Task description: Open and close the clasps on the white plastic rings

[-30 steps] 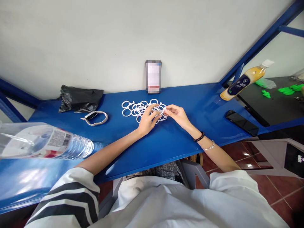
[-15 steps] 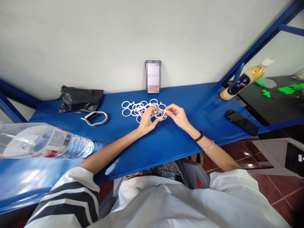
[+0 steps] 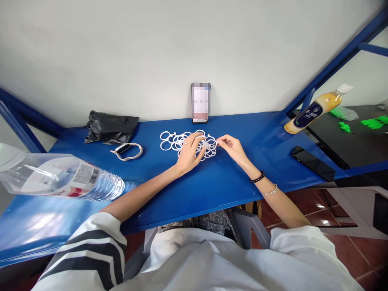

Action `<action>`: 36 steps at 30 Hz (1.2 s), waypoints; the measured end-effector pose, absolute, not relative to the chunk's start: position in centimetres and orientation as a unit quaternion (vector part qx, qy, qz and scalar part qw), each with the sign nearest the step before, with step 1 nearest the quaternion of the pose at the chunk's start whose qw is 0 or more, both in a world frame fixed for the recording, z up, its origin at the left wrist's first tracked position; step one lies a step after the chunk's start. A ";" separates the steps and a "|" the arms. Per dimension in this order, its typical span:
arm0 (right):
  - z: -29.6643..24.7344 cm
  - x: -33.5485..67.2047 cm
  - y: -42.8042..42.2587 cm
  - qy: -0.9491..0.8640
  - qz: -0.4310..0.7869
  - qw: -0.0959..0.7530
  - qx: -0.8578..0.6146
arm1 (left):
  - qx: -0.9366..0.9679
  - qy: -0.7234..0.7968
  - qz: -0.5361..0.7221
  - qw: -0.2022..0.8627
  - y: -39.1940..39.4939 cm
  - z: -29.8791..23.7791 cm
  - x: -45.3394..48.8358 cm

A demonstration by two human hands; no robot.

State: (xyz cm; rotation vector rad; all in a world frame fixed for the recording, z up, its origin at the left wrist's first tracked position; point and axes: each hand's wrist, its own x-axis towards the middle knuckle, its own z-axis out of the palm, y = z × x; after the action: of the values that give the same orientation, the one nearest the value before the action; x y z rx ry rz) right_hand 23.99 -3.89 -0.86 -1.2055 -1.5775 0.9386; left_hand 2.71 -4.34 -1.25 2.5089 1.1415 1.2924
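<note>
A loose pile of thin white plastic rings (image 3: 166,144), several of them overlapping, lies on the blue table (image 3: 169,198). My left hand (image 3: 189,153) rests over the middle of the pile, with its thumb apart from its curved fingers and nothing visibly gripped. It hides some of the rings beneath it. At the pile's right edge, my right hand (image 3: 233,149) pinches the side of a white ring (image 3: 211,139) between thumb and fingertips. A black bead bracelet and a silver bangle circle the right wrist.
A phone (image 3: 200,103) leans upright against the wall. To the left are a black plastic bag (image 3: 112,128), a smart band (image 3: 127,151) and a large water bottle (image 3: 69,178). A juice bottle (image 3: 315,111) and a dark phone (image 3: 313,163) are on the right.
My left thumb and fingers have parted from the rings at the right side of the pile. My right hand stays pinched at a ring's edge. The whole view has shifted slightly.
</note>
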 end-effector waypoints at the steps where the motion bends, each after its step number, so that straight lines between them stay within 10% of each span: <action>1: -0.9 24.3 -3.7 -0.656 0.353 0.440 -0.502 | 0.820 0.414 0.393 0.028 -4.2 -0.6 2.3; 13: 0.2 23.4 -4.6 -0.743 0.219 0.394 -0.495 | 0.726 0.685 0.058 -0.024 -3.9 -0.3 -4.8; 22: 0.4 22.0 -5.5 -0.722 0.353 0.440 -0.401 | 0.744 0.432 0.359 0.361 -4.6 0.6 -2.9; 36: 0.6 21.1 -6.7 -0.663 0.599 0.347 -0.285 | 0.659 0.209 0.243 0.680 -6.1 0.5 2.5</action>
State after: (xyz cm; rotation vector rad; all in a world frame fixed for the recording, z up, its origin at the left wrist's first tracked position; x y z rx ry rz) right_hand 21.10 -6.66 0.59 -0.7388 -1.7186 1.5538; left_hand 2.48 -6.07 0.54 1.4797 0.4702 0.5454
